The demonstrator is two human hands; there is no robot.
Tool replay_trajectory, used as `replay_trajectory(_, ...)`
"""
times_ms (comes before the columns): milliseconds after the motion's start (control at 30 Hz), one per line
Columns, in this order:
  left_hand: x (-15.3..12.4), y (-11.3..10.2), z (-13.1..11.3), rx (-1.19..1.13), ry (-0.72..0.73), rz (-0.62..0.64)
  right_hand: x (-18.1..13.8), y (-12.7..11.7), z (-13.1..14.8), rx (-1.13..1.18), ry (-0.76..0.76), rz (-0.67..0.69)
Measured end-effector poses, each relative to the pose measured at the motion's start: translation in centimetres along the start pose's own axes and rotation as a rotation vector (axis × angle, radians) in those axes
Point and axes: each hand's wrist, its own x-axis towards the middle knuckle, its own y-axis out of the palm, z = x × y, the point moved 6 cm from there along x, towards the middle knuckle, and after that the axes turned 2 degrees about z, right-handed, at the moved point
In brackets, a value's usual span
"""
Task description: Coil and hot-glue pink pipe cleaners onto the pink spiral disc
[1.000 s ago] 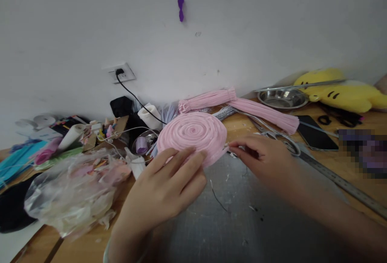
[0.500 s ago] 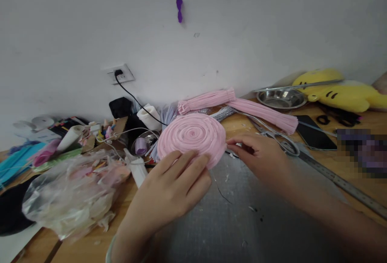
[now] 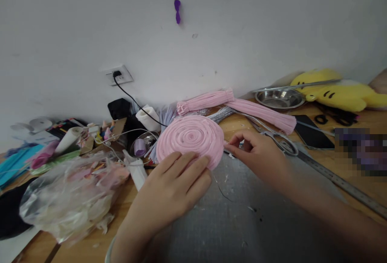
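Note:
A round, flat coil of fuzzy pink pipe cleaners [image 3: 191, 135] is held up above the grey mat [image 3: 217, 230], its spiral face towards me. My left hand [image 3: 173, 184] grips its lower edge, fingers lying over the front and the thumb hidden behind. At the coil's right rim, my right hand [image 3: 252, 150] pinches with thumb and forefinger; the bit between those fingertips is too small to see clearly. A thin dark wire [image 3: 222, 190] hangs below the coil. Behind it lie two bundles of pink pipe cleaners [image 3: 205, 101].
Scissors [image 3: 284, 144] and a steel ruler [image 3: 338, 182] lie to the right, near a dark phone [image 3: 314, 132]. A metal bowl [image 3: 279, 100] and a yellow plush toy [image 3: 338, 92] are farther back. On the left sit a crumpled plastic bag [image 3: 72, 198] and craft supplies. A black cord [image 3: 136, 102] runs from the wall socket [image 3: 122, 75].
The view has shifted very slightly. The coil shows slightly more face-on, and my right forefinger is more arched at its rim. Both hands keep their places.

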Motion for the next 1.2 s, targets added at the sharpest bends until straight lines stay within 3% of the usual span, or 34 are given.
replay_trajectory(200,0.0,0.1,-0.1,-0.03,0.008,-0.007,0.5,0.1,-0.8,0.022,0.071,-0.022)
replay_trajectory(500,0.0,0.6,-0.2,-0.089,0.015,0.026,1.2,0.5,-1.2,0.053,0.0,0.107)
replay_trajectory(733,0.0,0.8,-0.2,-0.138,-0.001,0.074,1.4,1.8,-2.5,0.243,0.094,0.279)
replay_trajectory(1200,-0.1,1.1,-0.1,-0.144,0.002,0.138,1.3,1.6,-2.6,0.169,0.066,0.217)
